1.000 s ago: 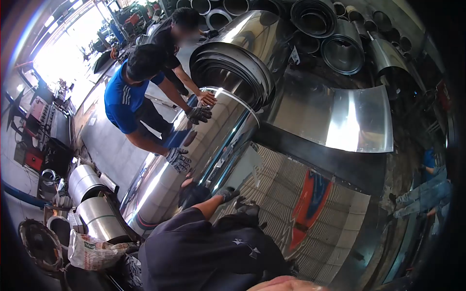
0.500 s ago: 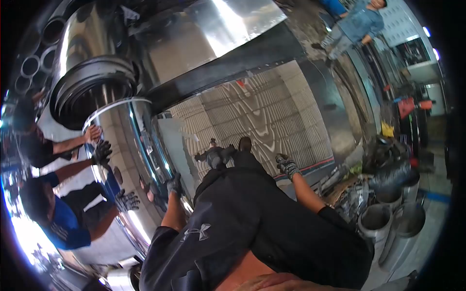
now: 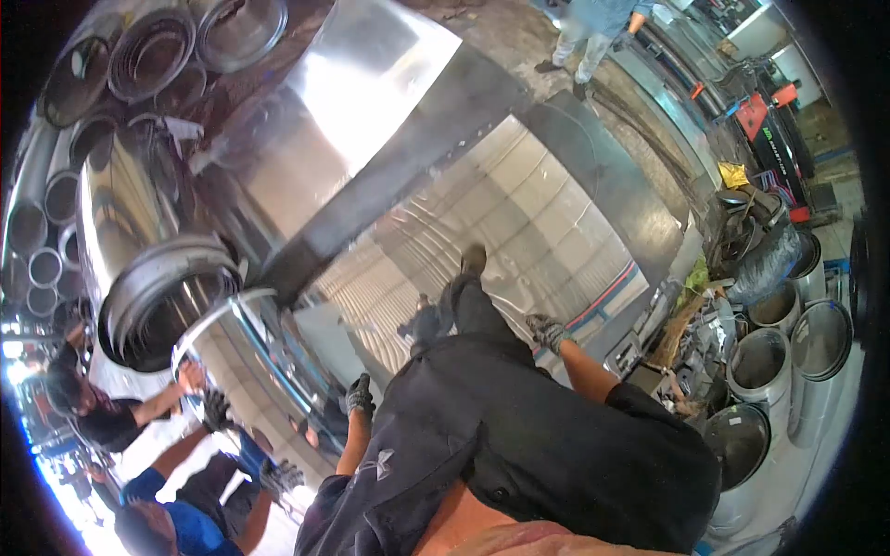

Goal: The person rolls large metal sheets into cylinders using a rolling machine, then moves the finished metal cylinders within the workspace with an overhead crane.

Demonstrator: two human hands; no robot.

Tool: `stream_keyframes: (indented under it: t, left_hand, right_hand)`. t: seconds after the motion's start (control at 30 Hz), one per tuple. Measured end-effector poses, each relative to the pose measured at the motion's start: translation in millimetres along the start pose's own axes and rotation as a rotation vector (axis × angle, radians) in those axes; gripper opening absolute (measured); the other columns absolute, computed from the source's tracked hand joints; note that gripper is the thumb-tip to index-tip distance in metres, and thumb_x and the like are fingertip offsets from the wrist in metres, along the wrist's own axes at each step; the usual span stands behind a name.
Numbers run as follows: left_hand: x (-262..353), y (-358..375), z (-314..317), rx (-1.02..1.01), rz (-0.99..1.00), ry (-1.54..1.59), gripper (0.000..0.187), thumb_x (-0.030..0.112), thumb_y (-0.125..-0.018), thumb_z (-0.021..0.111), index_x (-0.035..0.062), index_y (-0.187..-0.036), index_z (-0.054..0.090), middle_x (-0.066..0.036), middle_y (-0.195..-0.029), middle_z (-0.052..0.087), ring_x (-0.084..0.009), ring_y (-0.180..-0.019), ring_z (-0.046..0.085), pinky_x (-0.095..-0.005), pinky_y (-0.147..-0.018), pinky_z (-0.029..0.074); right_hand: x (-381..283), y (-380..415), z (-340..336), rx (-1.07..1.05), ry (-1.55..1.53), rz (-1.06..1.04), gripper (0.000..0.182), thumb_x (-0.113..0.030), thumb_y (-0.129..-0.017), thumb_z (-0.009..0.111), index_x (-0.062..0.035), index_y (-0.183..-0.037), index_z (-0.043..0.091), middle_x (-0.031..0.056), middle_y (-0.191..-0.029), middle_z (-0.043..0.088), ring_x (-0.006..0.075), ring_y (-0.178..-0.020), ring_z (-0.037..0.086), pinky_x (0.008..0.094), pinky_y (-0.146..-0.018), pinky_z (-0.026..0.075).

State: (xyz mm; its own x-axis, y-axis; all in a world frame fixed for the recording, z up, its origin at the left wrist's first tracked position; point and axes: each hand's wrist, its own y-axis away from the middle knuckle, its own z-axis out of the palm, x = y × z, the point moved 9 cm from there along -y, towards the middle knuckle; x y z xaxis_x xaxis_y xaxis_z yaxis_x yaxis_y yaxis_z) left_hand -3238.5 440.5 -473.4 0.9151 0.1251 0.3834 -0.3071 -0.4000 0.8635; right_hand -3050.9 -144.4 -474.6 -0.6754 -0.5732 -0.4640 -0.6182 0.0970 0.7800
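My left hand (image 3: 360, 394), in a dark patterned glove, hangs beside the polished metal roll (image 3: 264, 371) with its fingers extended and a small gap to the roll. On my other side my right hand (image 3: 549, 332), also gloved, is loosely open and holds nothing, over the edge of a shiny metal sheet (image 3: 528, 204). My dark shoe (image 3: 474, 259) is over that sheet, which reflects wavy lines. A co-worker's bare hand (image 3: 191, 376) and another person's gloved hands (image 3: 281, 475) are at the roll's far side.
Ribbed metal ducts (image 3: 171, 301) and stacked pipes (image 3: 44, 266) stand left. A bright sheet (image 3: 371, 83) lies ahead. Upright cylinders (image 3: 758, 360) and scrap metal (image 3: 700, 343) are at right. A person (image 3: 593, 37) stands at the far top.
The view has turned and shifted. My left hand has moved back from the roll. My right hand stays low beside me. One leg is extended farther over the sheet.
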Motion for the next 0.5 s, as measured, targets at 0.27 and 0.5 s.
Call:
stream_keyframes:
  t: [0.27,0.5]
  left_hand:
    - [221.5,-57.0,62.3,0.089,0.033,-0.008,0.059,0.053,-0.089,0.068,0.0140,-0.133,0.063,-0.009,-0.100,0.065,-0.0254,-0.083,0.059,-0.0481,-0.065,0.050]
    - [435.5,-72.7,202.1,-0.001,0.363,0.022,0.062,0.049,-0.089,0.073,0.0061,-0.132,0.064,-0.012,-0.127,0.067,-0.0271,-0.112,0.063,-0.0415,-0.091,0.052]
  right_hand:
    - [-13.8,-116.6,-83.8,-0.266,-0.720,-0.104,0.048,-0.048,-0.097,0.059,-0.0077,-0.122,0.064,0.0035,-0.088,0.065,0.0207,-0.063,0.062,0.0357,-0.053,0.048]
    - [-78.4,-137.1,-246.1,0.142,-0.333,0.237,0.051,-0.051,-0.095,0.057,-0.0062,-0.118,0.067,0.0079,-0.085,0.066,0.0224,-0.061,0.064,0.0392,-0.051,0.051]
